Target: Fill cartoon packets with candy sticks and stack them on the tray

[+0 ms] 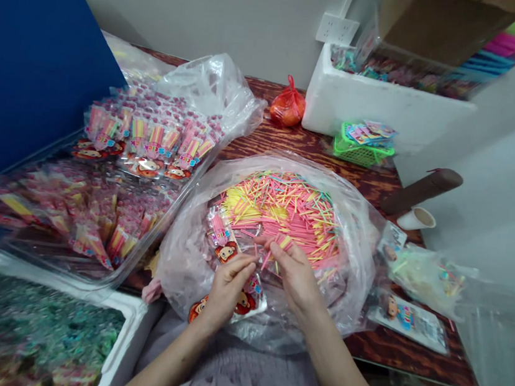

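Note:
A big clear plastic bag (360, 231) lies open in front of me, full of thin pink, yellow and green sticks (283, 212). My left hand (227, 289) is closed on a small clear packet with a cartoon face (244, 301) at the near edge of the pile. Another such packet (221, 238) lies just beyond it. My right hand (294, 276) is closed in a pinch on a few sticks (273, 251) right beside the left hand's fingertips.
A clear tray (97, 198) of filled cartoon packets sits at left. White foam boxes stand at far right (381, 105) and near left (123, 327). A green basket (361, 146), red bag (287, 106), paper cup (416, 219) and loose packets (411, 318) lie around.

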Action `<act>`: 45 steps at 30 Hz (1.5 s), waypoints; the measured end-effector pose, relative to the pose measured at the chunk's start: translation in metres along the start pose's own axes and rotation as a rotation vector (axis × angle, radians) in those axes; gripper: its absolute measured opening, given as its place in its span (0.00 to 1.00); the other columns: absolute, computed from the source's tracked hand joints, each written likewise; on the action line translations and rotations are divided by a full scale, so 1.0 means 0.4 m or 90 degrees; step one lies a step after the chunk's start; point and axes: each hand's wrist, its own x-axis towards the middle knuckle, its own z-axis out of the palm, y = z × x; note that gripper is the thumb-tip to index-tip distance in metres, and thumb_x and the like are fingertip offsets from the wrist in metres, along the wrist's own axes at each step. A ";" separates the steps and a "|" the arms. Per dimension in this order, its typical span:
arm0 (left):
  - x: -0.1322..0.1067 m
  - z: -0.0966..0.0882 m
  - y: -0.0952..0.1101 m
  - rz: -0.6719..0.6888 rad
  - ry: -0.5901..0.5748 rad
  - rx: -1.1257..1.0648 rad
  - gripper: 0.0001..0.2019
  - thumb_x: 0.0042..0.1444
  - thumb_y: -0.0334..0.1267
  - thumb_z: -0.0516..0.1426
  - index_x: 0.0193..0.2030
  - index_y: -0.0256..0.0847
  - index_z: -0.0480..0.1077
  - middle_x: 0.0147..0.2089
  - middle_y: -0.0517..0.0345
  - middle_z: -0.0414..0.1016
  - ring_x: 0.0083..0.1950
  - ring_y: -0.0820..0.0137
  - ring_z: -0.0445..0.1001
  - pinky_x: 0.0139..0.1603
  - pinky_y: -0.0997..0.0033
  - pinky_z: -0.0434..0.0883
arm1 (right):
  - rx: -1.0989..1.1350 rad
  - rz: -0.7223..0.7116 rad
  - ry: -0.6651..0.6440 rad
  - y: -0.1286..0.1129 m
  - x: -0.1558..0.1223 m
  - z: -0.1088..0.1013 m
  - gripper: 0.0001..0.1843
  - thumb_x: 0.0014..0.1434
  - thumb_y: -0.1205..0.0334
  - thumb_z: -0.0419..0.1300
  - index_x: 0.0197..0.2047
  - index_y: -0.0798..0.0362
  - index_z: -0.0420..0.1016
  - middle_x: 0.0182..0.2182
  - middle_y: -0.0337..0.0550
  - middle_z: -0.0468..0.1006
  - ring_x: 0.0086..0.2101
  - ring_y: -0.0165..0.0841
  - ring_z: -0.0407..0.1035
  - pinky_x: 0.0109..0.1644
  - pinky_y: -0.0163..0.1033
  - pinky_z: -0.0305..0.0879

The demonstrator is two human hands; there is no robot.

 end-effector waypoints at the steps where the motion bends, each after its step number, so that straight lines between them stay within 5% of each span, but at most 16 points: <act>1: 0.002 0.000 0.002 -0.001 0.006 -0.001 0.09 0.58 0.38 0.59 0.42 0.45 0.81 0.44 0.55 0.80 0.48 0.66 0.75 0.52 0.68 0.68 | 0.003 -0.003 -0.005 -0.001 -0.001 0.002 0.10 0.53 0.55 0.67 0.34 0.53 0.79 0.36 0.44 0.84 0.43 0.39 0.76 0.54 0.46 0.66; 13: 0.000 -0.004 -0.006 -0.069 0.007 -0.018 0.10 0.56 0.42 0.60 0.41 0.43 0.81 0.39 0.56 0.80 0.40 0.68 0.75 0.43 0.72 0.69 | 0.188 0.025 0.091 -0.005 0.021 -0.016 0.08 0.49 0.60 0.69 0.31 0.54 0.76 0.29 0.45 0.84 0.34 0.41 0.79 0.48 0.50 0.73; 18: 0.002 -0.001 0.006 -0.085 0.004 -0.033 0.12 0.55 0.44 0.61 0.40 0.41 0.81 0.38 0.55 0.81 0.40 0.65 0.76 0.44 0.69 0.70 | 0.066 -0.046 0.115 0.006 0.006 -0.004 0.08 0.54 0.57 0.66 0.31 0.54 0.77 0.29 0.44 0.83 0.36 0.39 0.78 0.49 0.47 0.70; 21: 0.006 -0.002 0.015 -0.070 -0.003 -0.043 0.11 0.55 0.43 0.61 0.41 0.42 0.81 0.41 0.54 0.82 0.44 0.64 0.76 0.48 0.67 0.71 | -0.068 -0.056 0.058 0.014 -0.007 0.002 0.11 0.58 0.54 0.62 0.35 0.53 0.78 0.36 0.44 0.83 0.41 0.39 0.76 0.52 0.45 0.67; 25: 0.011 -0.015 0.014 -0.063 -0.021 -0.076 0.12 0.57 0.42 0.60 0.44 0.44 0.80 0.46 0.53 0.81 0.50 0.62 0.76 0.53 0.64 0.70 | -0.206 -0.044 -0.041 0.004 -0.025 0.010 0.13 0.58 0.54 0.63 0.45 0.49 0.76 0.46 0.43 0.80 0.49 0.38 0.72 0.56 0.44 0.63; 29: 0.018 -0.030 0.019 -0.055 -0.001 -0.070 0.11 0.58 0.42 0.59 0.45 0.45 0.80 0.46 0.54 0.81 0.49 0.63 0.76 0.53 0.65 0.69 | -0.208 -0.131 -0.030 -0.013 -0.038 0.023 0.22 0.62 0.57 0.60 0.59 0.41 0.65 0.54 0.42 0.74 0.52 0.36 0.69 0.57 0.44 0.63; 32: 0.028 -0.034 0.032 -0.037 0.016 -0.067 0.10 0.58 0.41 0.60 0.43 0.44 0.80 0.45 0.54 0.81 0.48 0.64 0.76 0.53 0.66 0.69 | -0.303 -0.238 -0.021 -0.013 -0.039 0.026 0.10 0.65 0.58 0.55 0.49 0.44 0.73 0.50 0.43 0.75 0.51 0.37 0.69 0.57 0.44 0.61; 36: 0.045 -0.035 0.047 -0.028 0.018 -0.099 0.11 0.57 0.42 0.60 0.43 0.43 0.80 0.45 0.54 0.81 0.47 0.65 0.76 0.51 0.68 0.70 | -0.425 -0.296 -0.052 -0.004 -0.034 0.033 0.10 0.66 0.60 0.54 0.41 0.46 0.77 0.46 0.44 0.76 0.51 0.39 0.67 0.57 0.45 0.59; 42: 0.086 -0.055 0.046 -0.049 0.086 -0.164 0.13 0.53 0.45 0.63 0.42 0.40 0.79 0.41 0.55 0.80 0.44 0.66 0.76 0.48 0.68 0.71 | -0.401 -0.325 -0.055 -0.001 -0.038 0.058 0.14 0.65 0.60 0.55 0.53 0.43 0.72 0.52 0.43 0.73 0.53 0.39 0.65 0.58 0.45 0.59; 45: 0.128 -0.089 0.019 -0.032 0.201 -0.180 0.14 0.52 0.45 0.63 0.42 0.40 0.77 0.40 0.57 0.79 0.41 0.70 0.75 0.45 0.71 0.70 | -0.454 -0.321 -0.022 -0.003 -0.027 -0.016 0.18 0.66 0.61 0.54 0.59 0.42 0.67 0.54 0.44 0.72 0.52 0.38 0.66 0.56 0.44 0.61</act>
